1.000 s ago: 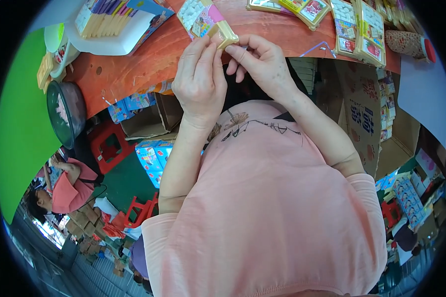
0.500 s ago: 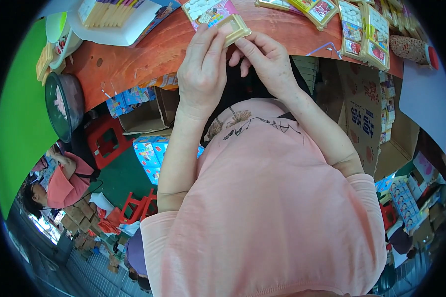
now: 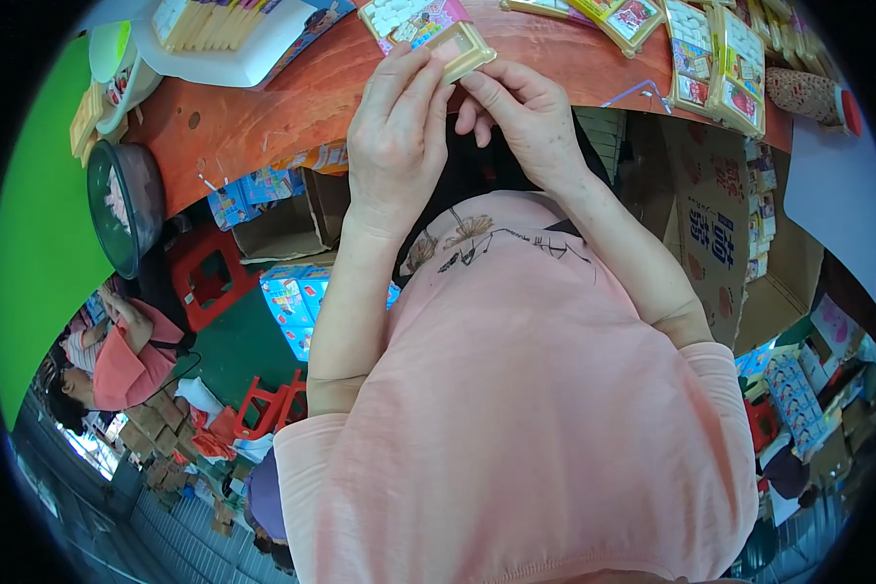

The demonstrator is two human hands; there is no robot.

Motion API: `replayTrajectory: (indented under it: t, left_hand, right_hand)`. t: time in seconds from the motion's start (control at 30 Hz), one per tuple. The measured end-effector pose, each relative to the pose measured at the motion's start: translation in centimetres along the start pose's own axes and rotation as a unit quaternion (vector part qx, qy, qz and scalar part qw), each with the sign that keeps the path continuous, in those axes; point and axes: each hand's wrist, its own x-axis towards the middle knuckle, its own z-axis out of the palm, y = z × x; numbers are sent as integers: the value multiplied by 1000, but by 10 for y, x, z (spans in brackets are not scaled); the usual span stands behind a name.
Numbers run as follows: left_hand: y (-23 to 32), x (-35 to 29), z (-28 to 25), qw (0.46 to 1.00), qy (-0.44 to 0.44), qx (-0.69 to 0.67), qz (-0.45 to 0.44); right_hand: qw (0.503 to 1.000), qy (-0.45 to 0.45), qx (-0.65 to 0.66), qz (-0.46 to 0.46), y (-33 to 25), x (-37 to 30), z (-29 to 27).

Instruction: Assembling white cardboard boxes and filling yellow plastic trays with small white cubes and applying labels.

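Above the table's near edge, I hold a small pale-yellow plastic tray tilted between my hands. Its near end is a framed, see-through-looking compartment; white tile-like pieces and a colourful printed card show beyond it, cut off by the top of the picture. My left hand grips the tray's left side, fingers bent over it. On the near right corner, the thumb and forefinger of my right hand pinch the rim, with the other fingers curled below. Whatever the fingertips cover is hidden.
Similar filled trays lie at the right of the reddish table, beside a jar with a red lid. A white box of sticks and a dark bowl are at left. Cardboard boxes stand below; a person sits at far left.
The tray has shifted and turned slightly in my fingers, its near end a little lower and further right. Both hands keep their hold. The person at far left has moved a little.
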Motion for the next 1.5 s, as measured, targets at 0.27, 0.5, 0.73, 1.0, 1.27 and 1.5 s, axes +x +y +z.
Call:
replayTrajectory:
  t: [0.27, 0.5, 0.73, 1.0, 1.27, 1.5]
  left_hand:
    - [3, -2, 1, 999, 2, -30, -22]
    - [3, -4, 2, 999, 7, -29, -20]
    - [2, -4, 4, 999, 10, -28, -13]
    - [0, -6, 6, 999, 15, -29, -4]
    - [1, -6, 5, 999, 11, -34, -14]
    - [0, -7, 5, 1000, 21, -20, -10]
  right_hand:
    - [1000, 0, -19, -5, -2, -2, 3]
    - [999, 0, -23, -24, 3, -3, 4]
    - [999, 5, -23, -23, 3, -4, 4]
    - [999, 2, -38, -18, 2, -5, 3]
    - [999, -2, -45, -22, 0, -5, 4]
    - [999, -1, -50, -7, 0, -5, 3]
